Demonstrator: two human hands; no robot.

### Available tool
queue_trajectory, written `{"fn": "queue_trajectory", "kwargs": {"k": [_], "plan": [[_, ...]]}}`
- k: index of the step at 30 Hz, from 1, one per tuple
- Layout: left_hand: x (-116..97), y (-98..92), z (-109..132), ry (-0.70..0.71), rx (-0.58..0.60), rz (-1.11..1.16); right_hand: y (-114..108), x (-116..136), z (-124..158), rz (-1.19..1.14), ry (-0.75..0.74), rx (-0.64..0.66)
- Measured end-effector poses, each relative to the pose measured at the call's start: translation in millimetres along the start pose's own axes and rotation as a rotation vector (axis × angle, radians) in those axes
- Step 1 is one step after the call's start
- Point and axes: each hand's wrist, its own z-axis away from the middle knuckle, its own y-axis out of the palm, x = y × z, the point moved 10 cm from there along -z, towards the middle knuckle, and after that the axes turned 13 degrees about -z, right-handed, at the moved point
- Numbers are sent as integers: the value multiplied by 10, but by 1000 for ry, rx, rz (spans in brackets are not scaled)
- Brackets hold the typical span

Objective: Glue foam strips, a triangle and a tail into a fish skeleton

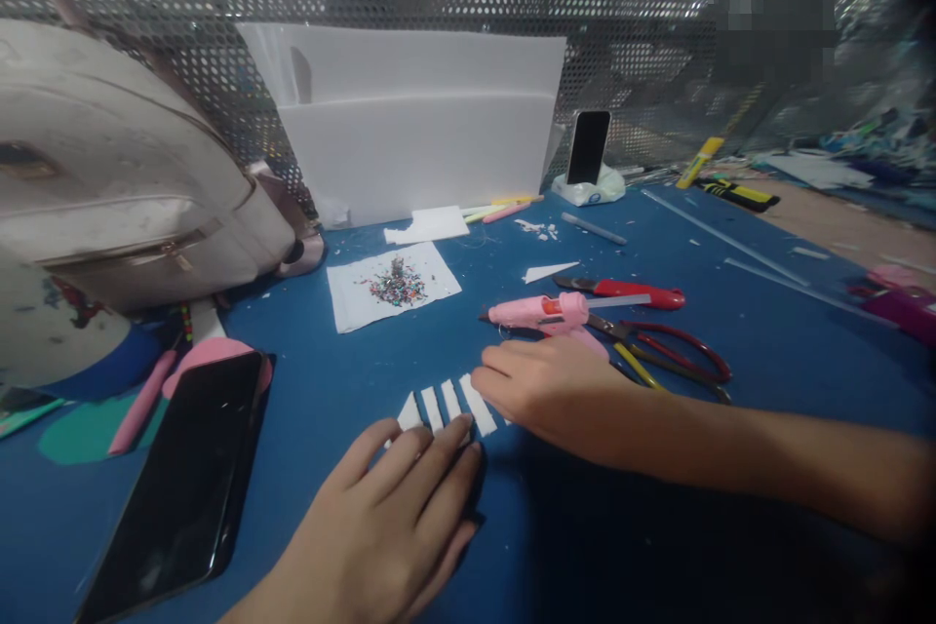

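Several narrow white strips [479, 407] lie side by side on the blue tabletop, the leftmost piece [410, 412] cut to a slanted point. My left hand [399, 497] rests palm down with its fingers stretched over the lower ends of these pieces. From the right, my right hand [548, 395] reaches in with curled fingers, its fingertips touching the rightmost fully visible strip. Part of another strip shows beneath that hand. Its thumb is hidden, and I cannot tell what it pinches. Just behind it lies a pink glue gun [545, 313] with a clear glue stick in its back.
Red-handled pliers [636, 292] and scissors [680, 351] lie right of the glue gun. Colourful bits [399, 285] sit on a white sheet [347, 312]. A black phone [179, 478] and pale backpack [132, 175] stand left. Another phone [589, 146] leans upright behind.
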Motion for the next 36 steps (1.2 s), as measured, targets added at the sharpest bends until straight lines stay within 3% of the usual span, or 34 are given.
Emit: {"fn": "queue_trajectory", "kwargs": {"k": [14,26,32,36], "plan": [[-28,183,41,92,200,-43,45,23,21,1,-20,12],[-30,193,30,90,187,-32,-20,9,39,0,-16,-21],[-33,196,27,88,191,-35,8,-62,123,39,24,24],[-30,191,25,94,194,-28,-43,-85,238,109,49,-44]]}}
